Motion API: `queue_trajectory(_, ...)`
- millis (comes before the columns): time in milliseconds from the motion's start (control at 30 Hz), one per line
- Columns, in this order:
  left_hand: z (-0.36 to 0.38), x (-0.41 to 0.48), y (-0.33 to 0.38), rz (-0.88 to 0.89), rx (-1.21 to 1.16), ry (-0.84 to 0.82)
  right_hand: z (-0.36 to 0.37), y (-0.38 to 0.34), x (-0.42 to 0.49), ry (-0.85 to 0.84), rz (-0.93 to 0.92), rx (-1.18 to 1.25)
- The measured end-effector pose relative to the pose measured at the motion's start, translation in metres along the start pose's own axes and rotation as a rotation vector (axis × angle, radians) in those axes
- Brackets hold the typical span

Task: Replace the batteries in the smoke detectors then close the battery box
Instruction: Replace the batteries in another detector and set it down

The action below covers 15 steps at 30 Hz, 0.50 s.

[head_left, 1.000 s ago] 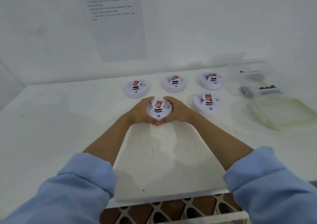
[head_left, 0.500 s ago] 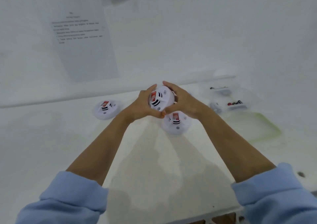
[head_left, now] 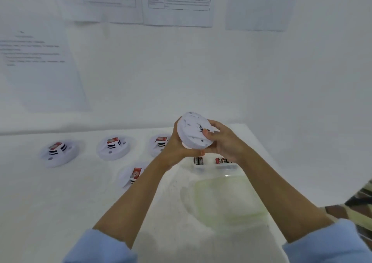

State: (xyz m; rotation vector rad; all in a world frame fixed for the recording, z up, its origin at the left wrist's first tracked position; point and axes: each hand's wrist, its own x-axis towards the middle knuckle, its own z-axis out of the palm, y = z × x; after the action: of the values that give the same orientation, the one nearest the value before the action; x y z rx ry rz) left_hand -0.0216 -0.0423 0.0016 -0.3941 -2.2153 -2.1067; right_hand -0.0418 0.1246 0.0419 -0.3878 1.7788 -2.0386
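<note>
Fingers: curled tight on one smoke detector, left hand wrapping its left rim, right hand its right, thumb on the back.
Held unit: raised clear of the worktop, back turned toward the person, likely to reach its battery bay.
Lid: green-rimmed, flat by the right edge, off to leave the box open.
Battery box: clear, just beyond the lid toward the far right corner; batteries show inside in two clusters.
Other detectors: four, dome up, one mid-worktop, three along the far edge, apparently awaiting their turn.
</note>
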Motion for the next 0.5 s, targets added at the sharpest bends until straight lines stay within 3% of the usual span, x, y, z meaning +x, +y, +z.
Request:
queue_trajectory(167,0.008,0.009,-0.007,0.132,0.079,0.092,-0.019,0.001,0.008,0.052,-0.056,-0.155)
queue_trajectory(500,0.014,0.016,-0.019,0.144,0.157,0.135,-0.029,0.012,0.017,0.007,-0.099,-0.277)
